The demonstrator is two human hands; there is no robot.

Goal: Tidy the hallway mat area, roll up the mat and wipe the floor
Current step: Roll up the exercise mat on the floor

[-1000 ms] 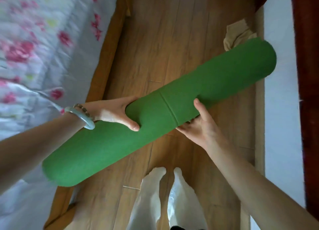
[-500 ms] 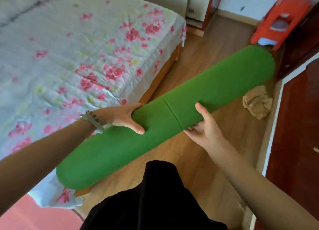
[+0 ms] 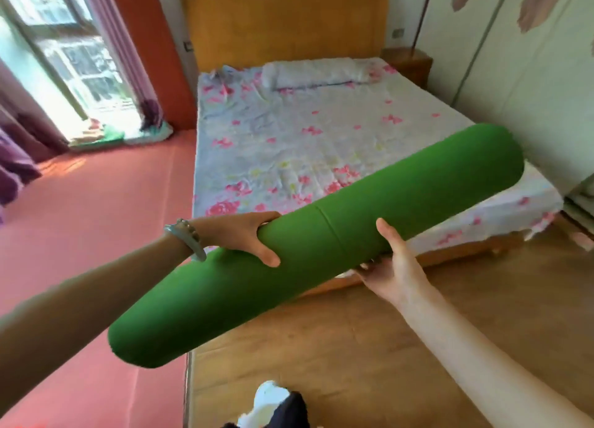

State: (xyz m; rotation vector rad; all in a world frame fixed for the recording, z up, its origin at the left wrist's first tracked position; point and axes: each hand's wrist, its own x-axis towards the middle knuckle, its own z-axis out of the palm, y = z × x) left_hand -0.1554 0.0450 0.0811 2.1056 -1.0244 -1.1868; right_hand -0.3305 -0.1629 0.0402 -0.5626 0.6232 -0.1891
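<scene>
rolled green mat held aloft, slanting from 7 to 2 o'clock over the bed. left hand wrapped over, right hand cupping beneath. better kept level, grip firm near the middle so coils stay tight.

No text, label, brand, number or sign can be read anywhere in the view.
</scene>
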